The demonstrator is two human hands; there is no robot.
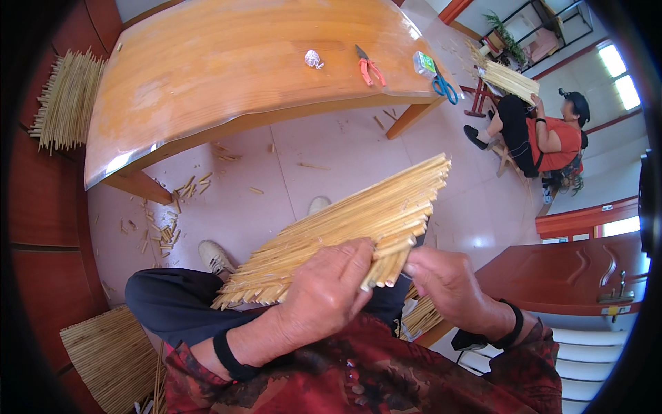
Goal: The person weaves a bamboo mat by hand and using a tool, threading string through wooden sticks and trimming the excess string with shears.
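A slanted panel of straw-coloured stalks (338, 221), laid side by side, rests across my lap. My left hand (324, 286) is closed over its near edge, with the fingers wrapped round the stalks at the right end. Close beside these last stalk ends, my right hand (445, 283) is closed in a pinch. Whatever lies between its thumb and finger is too small to make out. The cut ends of the stalks point up and to the right. My left palm is hidden against the panel.
Ahead stands a wooden table (227, 62) bearing a ball of thread (313, 59), red-handled pliers (368, 67), a small box (424, 64) and blue scissors (445, 86). Stalk offcuts (165, 231) litter the floor. A stalk bundle (67, 100) is at left; a seated person (552, 134) holds another panel.
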